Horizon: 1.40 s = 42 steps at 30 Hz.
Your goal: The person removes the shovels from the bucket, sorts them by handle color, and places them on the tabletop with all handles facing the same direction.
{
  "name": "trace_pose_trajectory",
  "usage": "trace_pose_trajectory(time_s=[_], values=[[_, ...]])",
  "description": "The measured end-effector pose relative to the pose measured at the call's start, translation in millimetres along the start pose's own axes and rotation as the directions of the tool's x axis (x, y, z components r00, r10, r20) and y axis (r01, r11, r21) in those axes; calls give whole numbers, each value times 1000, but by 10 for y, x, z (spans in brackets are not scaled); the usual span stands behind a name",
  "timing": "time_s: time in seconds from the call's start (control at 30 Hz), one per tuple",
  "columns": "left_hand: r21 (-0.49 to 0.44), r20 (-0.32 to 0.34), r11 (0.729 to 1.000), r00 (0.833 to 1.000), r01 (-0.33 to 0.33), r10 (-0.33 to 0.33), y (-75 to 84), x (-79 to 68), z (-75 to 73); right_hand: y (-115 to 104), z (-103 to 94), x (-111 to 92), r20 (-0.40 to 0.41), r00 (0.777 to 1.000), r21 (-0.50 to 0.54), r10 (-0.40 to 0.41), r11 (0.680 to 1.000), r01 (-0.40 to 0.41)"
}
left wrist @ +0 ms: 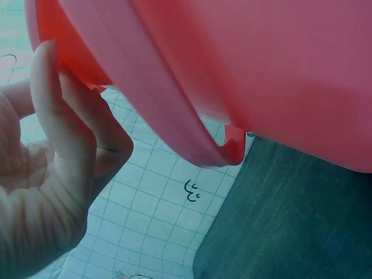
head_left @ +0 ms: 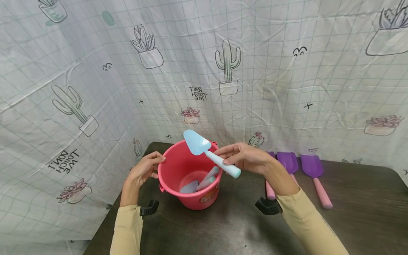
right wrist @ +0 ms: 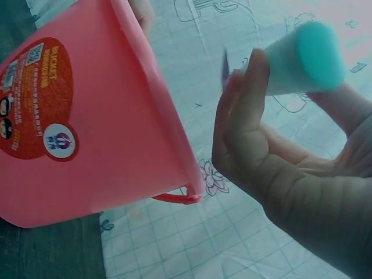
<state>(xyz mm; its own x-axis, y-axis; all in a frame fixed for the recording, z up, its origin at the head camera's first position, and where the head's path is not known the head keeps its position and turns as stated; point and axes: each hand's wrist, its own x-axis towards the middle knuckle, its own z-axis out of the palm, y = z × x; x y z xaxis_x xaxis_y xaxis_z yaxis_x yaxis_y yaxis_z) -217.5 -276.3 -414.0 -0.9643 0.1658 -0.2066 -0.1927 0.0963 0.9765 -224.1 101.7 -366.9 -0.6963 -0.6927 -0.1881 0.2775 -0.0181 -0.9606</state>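
Observation:
My right hand [head_left: 247,157] pinches the pale handle of a hand trowel [head_left: 197,143], its light blue blade pointing up and left over a pink bucket [head_left: 193,203]. In the right wrist view the handle's teal end [right wrist: 321,56] shows between thumb and fingers. At the bucket's left side, my left hand [head_left: 146,167] grips the rim, fingers over the edge. The left wrist view shows these fingers [left wrist: 49,87] bent at the rim. Inside the bucket lie more trowels with pale handles [head_left: 206,182], and one grey-blue blade [head_left: 189,187] rests near the bottom.
To the right, purple shovels [head_left: 312,165] with pink handles lie on the dark table [head_left: 357,198]; one is partly covered by my right arm. A white grid-patterned cloth [head_left: 274,106] with cactus drawings hangs behind and to the left. Each wrist wears a black band [head_left: 269,206].

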Motion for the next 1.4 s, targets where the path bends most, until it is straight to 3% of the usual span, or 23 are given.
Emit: trace_pose_trajectory(time_s=[0.37, 1.0, 1.4], values=[[-8, 2, 1000, 1000, -1, 1, 23, -1, 0, 92, 42, -61, 36, 999, 87, -4, 996, 1], [-11, 4, 1000, 1000, 7, -7, 66, 5, -1, 187, -98, -213, -41, 999, 74, -1, 997, 4], [-20, 3, 1000, 1000, 18, -18, 24, -18, 0, 245, -226, -359, -97, 995, 119, 7, 993, 5]])
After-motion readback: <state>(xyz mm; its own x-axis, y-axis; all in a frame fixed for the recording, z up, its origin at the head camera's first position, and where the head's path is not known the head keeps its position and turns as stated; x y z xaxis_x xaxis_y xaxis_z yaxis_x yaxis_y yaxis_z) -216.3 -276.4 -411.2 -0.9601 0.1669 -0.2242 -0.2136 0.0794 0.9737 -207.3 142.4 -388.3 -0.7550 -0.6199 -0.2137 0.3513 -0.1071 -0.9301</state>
